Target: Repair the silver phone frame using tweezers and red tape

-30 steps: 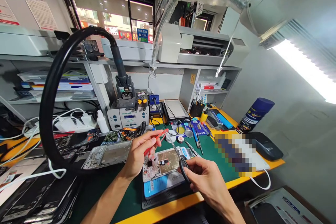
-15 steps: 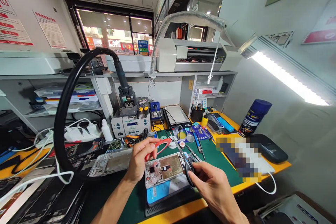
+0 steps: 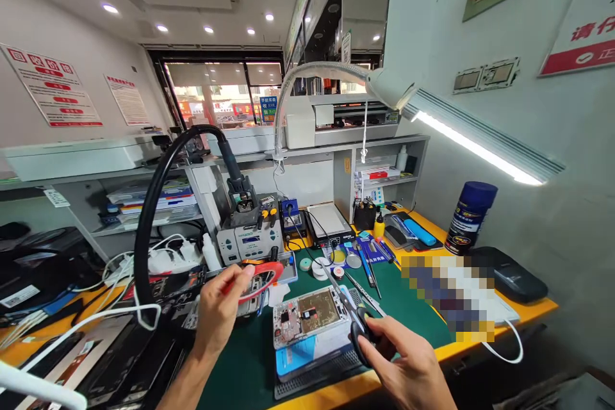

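- scissors (image 3: 350,309) held in right hand (image 3: 408,355) by black handles, blades near opened phone (image 3: 312,314)
- red tape roll (image 3: 277,269) pinched in left hand (image 3: 218,311), thumb against fingers, left of phone
- phone lies on blue-and-white packet (image 3: 294,365) over green mat (image 3: 240,378)

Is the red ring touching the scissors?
Apart. The head view shows the red ring in the left hand, clear of the scissors, with green mat visible between them.
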`<state>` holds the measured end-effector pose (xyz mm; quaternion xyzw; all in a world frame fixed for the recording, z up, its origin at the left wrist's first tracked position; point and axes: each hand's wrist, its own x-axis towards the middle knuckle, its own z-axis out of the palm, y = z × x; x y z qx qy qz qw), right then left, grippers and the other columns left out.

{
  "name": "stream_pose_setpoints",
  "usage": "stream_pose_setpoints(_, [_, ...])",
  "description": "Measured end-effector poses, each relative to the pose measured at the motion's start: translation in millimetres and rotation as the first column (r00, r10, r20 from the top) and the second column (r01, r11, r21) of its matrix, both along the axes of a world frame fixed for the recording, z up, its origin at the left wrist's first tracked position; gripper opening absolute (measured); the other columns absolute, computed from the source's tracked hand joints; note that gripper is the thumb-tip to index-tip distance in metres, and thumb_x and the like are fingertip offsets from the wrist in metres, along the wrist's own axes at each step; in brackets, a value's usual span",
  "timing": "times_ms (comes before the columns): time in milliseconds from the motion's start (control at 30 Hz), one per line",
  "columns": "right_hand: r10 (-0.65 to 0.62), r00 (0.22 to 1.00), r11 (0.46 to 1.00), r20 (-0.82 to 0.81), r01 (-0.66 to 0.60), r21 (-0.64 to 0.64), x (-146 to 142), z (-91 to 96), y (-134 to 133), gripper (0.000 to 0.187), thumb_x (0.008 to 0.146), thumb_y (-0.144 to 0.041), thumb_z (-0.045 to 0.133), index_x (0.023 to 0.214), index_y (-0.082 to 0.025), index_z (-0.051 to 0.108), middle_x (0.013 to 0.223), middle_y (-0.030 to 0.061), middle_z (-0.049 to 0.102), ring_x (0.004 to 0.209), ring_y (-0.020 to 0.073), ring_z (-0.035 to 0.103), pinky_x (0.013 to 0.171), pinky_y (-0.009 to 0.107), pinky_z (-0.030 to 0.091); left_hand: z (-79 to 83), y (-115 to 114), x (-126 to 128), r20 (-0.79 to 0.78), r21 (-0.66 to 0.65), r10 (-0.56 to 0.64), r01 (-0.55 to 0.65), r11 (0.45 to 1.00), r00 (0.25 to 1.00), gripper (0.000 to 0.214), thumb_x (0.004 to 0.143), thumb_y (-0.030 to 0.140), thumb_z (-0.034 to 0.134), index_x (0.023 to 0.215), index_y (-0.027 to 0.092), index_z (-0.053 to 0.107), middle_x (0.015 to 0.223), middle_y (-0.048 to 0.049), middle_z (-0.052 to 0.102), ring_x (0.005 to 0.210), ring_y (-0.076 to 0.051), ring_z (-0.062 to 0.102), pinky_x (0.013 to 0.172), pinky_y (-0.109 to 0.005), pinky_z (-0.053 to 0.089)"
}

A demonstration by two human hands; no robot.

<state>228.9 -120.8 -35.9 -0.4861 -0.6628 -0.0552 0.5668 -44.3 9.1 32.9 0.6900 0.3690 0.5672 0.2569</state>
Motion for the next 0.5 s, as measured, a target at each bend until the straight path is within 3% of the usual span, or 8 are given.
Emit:
stream_pose_setpoints(100, [0.003,1.000,1.000,-0.009,-0.003,0.016,-1.5,-0.2,-0.9,0.015,0.087,-0.027,0.074,0.101,-0.029,0.069,0.065,0.0006,0.069,0.040,0.0188,0.061,0.034,0.028,0.054,5.7,0.1,-9.9,0.007,0.019,0.056,-0.056,0.998,0.998,0.041,0.098,0.040,0.051,0.060,0.025,0.044,0.055,0.0013,0.039,0.050,-0.016,0.039,0.043,-0.031,0.030])
stream_pose_setpoints(300, [-0.014,1.000,1.000,-0.021,0.014,0.016,-3.0,-0.8,-1.4,0.017,0.085,-0.027,0.077,0.100,-0.030,0.069,0.065,0.0005,0.068,0.040,0.0190,0.060,0.032,0.028,0.052,0.1,2.4,-16.0,-0.037,0.069,0.107,-0.105,0.992,0.994,0.042,0.099,0.039,0.052,0.060,0.025,0.045,0.058,0.0012,0.040,0.052,-0.016,0.042,0.045,-0.031,0.036])
stream_pose_setpoints(400, [-0.014,0.999,0.999,-0.034,0.015,0.030,-4.2,-2.4,-1.1,0.019,0.084,-0.026,0.077,0.102,-0.030,0.069,0.066,0.0007,0.069,0.039,0.0191,0.060,0.032,0.028,0.053,0.8,14.4,-21.8,-0.110,0.143,0.140,-0.124,0.982,0.984,0.035,0.103,0.044,0.045,0.079,0.024,0.060,0.074,0.0005,0.058,0.067,-0.017,0.056,0.061,-0.032,0.052])
stream_pose_setpoints(500, [0.001,0.999,0.999,-0.041,0.001,0.039,-5.3,-2.5,-2.0,0.020,0.084,-0.024,0.076,0.102,-0.030,0.069,0.065,0.0003,0.070,0.038,0.0186,0.061,0.029,0.026,0.051,0.7,36.9,-17.1,-0.248,0.236,0.178,-0.119,0.964,0.952,0.031,0.099,0.046,0.056,0.104,0.018,0.066,0.103,-0.0049,0.068,0.090,-0.020,0.065,0.082,-0.039,0.057])
